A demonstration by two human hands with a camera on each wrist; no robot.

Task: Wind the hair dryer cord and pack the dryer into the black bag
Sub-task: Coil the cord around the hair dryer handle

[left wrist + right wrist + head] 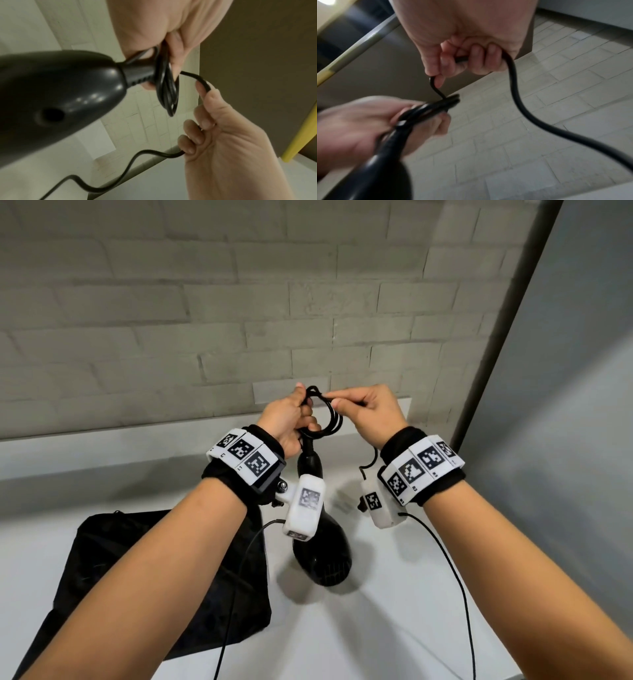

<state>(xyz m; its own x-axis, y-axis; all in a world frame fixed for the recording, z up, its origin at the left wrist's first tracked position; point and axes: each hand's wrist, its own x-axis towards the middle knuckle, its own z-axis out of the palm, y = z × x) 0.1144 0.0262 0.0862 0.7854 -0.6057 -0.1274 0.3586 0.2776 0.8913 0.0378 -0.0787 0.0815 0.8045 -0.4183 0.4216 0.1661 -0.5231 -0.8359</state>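
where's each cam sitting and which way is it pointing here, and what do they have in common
Head: worn on the head, looking forward and down at both forearms, the left hand, right hand, the black bag and the brick wall.
Left wrist: looks along the left palm at the hair dryer, with the right hand opposite.
Right wrist: looks along the right hand's grip on the cord, with the left hand opposite.
All three views share the coiled cord and both hands.

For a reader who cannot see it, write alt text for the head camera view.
The left hand grips a coil of black cord above the hanging hair dryer, while the right hand pinches the cord to add a loop. A black bag lies on the white counter below.
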